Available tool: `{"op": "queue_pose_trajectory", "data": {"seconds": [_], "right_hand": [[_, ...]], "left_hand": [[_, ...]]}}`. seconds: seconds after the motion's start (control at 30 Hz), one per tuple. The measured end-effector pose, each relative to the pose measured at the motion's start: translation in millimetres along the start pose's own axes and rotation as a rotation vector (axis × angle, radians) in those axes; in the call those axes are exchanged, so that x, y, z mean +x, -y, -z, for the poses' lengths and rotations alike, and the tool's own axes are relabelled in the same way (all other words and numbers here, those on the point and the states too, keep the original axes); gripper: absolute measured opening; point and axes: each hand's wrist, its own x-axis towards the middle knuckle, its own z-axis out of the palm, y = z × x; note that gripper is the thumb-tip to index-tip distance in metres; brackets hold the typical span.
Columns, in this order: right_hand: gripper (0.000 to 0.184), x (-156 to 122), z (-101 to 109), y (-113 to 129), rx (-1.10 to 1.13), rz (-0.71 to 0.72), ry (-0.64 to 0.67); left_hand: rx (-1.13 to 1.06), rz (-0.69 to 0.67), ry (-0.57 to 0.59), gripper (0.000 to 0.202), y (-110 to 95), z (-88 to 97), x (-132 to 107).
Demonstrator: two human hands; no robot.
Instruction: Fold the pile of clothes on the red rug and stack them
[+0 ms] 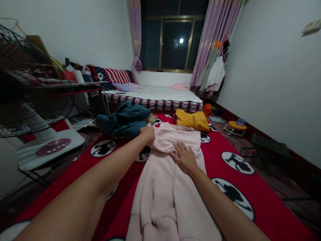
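- In the head view, you are working with two hands, standing apart from each other on one pink garment (160, 187).
- Your left hand (147, 134) is closing on the garment's far left edge, its fingers curling around the cloth.
- Your right hand (185, 158) is lying flat on the garment's upper part, palm down and fingers spreading, not gripping.
- The pink garment is stretching lengthwise towards you between your forearms; its far end is reaching past your right hand, and a layer is lying folded across that end.
- It is resting on one red blanket (271, 201) printed with dark figures in white circles.
- One teal heap of cloth (125, 118) is sitting just beyond your left hand, to its left.
- One folded yellow garment (193, 120) is lying beyond your right hand, near the pink garment's far end, with one dark red cloth (174, 118) showing beside it.
- Further off, one bed (160, 93) is standing below one window (173, 43), two purple curtains (213, 36) are hanging, and one fan (32, 93) is standing at left.
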Motion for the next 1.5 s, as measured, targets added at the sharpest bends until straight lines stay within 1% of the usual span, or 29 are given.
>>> {"op": "queue_pose_trajectory", "data": {"seconds": [0.1, 0.13, 0.2, 0.23, 0.3, 0.33, 0.37, 0.4, 0.43, 0.5, 0.57, 0.63, 0.67, 0.7, 0.73, 0.77, 0.83, 0.87, 0.93, 0.97, 1.03, 1.1, 1.17, 1.23, 1.3, 1.37, 1.4, 1.43, 1.5], "right_hand": [[0.060, -1, 0, -2, 0.071, 0.003, -0.014], [0.059, -1, 0, -4, 0.115, -0.002, -0.032], [0.058, -1, -1, -7, 0.256, -0.024, -0.108], [0.059, -1, -2, -8, 0.356, -0.042, -0.160], [0.063, 0, -4, -12, 0.595, -0.087, -0.275], [0.066, 1, -4, -14, 0.718, -0.110, -0.329], [0.068, 1, -5, -16, 0.829, -0.133, -0.378], [0.068, 2, -5, -18, 0.923, -0.163, -0.424], [0.068, 2, -4, -21, 1.001, -0.196, -0.462], [0.063, 1, -2, -27, 1.145, -0.280, -0.498], [0.062, -2, 4, -35, 1.281, -0.356, -0.471], [0.067, -7, 13, -44, 1.369, -0.380, -0.403], [0.069, -10, 18, -49, 1.399, -0.382, -0.372], [0.070, -12, 23, -54, 1.440, -0.387, -0.341], [0.069, -14, 28, -57, 1.496, -0.402, -0.303], [0.066, -16, 32, -60, 1.563, -0.434, -0.259], [0.055, -16, 40, -63, 1.660, -0.518, -0.154], [0.047, -15, 43, -62, 1.659, -0.551, -0.109], [0.033, -12, 48, -58, 1.531, -0.573, -0.042], [0.031, -10, 50, -55, 1.430, -0.567, -0.005], [0.034, -10, 54, -48, 1.191, -0.518, 0.125], [0.044, -15, 60, -41, 0.910, -0.417, 0.277], [0.045, -26, 68, -35, 0.651, -0.277, 0.367], [0.037, -43, 80, -29, 0.558, -0.193, 0.401], [0.032, -60, 96, -26, 0.684, -0.162, 0.420], [0.036, -74, 112, -25, 0.886, -0.124, 0.467], [0.039, -78, 119, -27, 0.956, -0.090, 0.516], [0.041, -79, 123, -29, 0.991, -0.060, 0.580], [0.044, -75, 124, -37, 0.985, -0.072, 0.681]], "left_hand": [[-0.121, 0.015, -0.154, 0.016, 0, 9.2, 1], [-0.169, 0.003, -0.208, 0.016, 0, 13.9, 0], [-0.269, -0.029, -0.325, 0.027, -5, 24.0, 0], [-0.380, -0.050, -0.397, 0.031, -10, 28.8, 0], [-0.755, -0.117, -0.537, 0.026, -25, 36.4, -2], [-0.986, -0.168, -0.571, 0.021, -34, 38.8, -5], [-1.205, -0.229, -0.564, 0.019, -43, 40.3, -9], [-1.373, -0.290, -0.511, 0.018, -52, 40.8, -15], [-1.463, -0.345, -0.423, 0.016, -59, 40.5, -24], [-1.482, -0.443, -0.195, 0.010, -67, 37.4, -45], [-1.355, -0.535, 0.065, 0.005, -66, 31.9, -71], [-1.149, -0.653, 0.325, 0.003, -55, 25.0, -95], [-1.038, -0.727, 0.419, 0.008, -49, 21.3, -106], [-0.928, -0.804, 0.473, 0.014, -42, 17.7, -116], [-0.819, -0.883, 0.491, 0.019, -35, 14.1, -125], [-0.710, -0.948, 0.473, 0.023, -30, 10.6, -133], [-0.504, -1.002, 0.376, 0.034, -25, 4.2, -146], [-0.411, -1.007, 0.320, 0.039, -25, 1.3, -152], [-0.243, -1.021, 0.219, 0.045, -30, -4.0, -161], [-0.169, -1.049, 0.184, 0.045, -33, -6.5, -165], [-0.038, -1.125, 0.151, 0.040, -40, -11.2, -171], [0.030, -1.145, 0.152, 0.033, -43, -15.7, -174], [-0.027, -1.067, 0.171, 0.029, -42, -19.9, -174], [-0.247, -0.906, 0.177, 0.029, -40, -23.0, -172], [-0.570, -0.701, 0.160, 0.026, -38, -23.1, -167], [-0.892, -0.537, 0.184, 0.018, -37, -19.2, -164], [-1.015, -0.496, 0.253, 0.016, -37, -15.8, -163], [-1.094, -0.491, 0.363, 0.018, -37, -11.8, -163], [-1.105, -0.560, 0.648, 0.025, -35, -3.6, -165]]}}
